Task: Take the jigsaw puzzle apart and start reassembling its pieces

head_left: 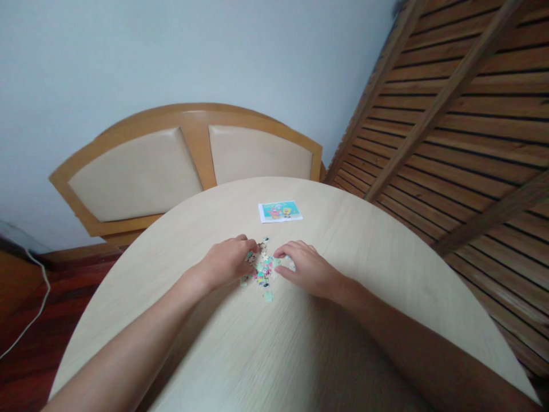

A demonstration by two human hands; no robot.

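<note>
A small heap of coloured jigsaw pieces [262,270] lies on the round pale wooden table [274,343]. My left hand [227,262] rests at the heap's left edge with its fingers curled in, the tips pinching among the pieces. On the right side of the heap my right hand [306,268] lies with its fingers bent down, covering some pieces. What each hand grips is too small to make out. One loose pale green piece [268,296] sits just in front of the heap.
A small cartoon picture card [280,211] lies farther back on the table. Behind the table stands a wooden bench back with beige padded panels [184,166]. Slatted wooden panels [463,126] lean at the right. A white cable [36,309] runs over the red-brown floor at the left.
</note>
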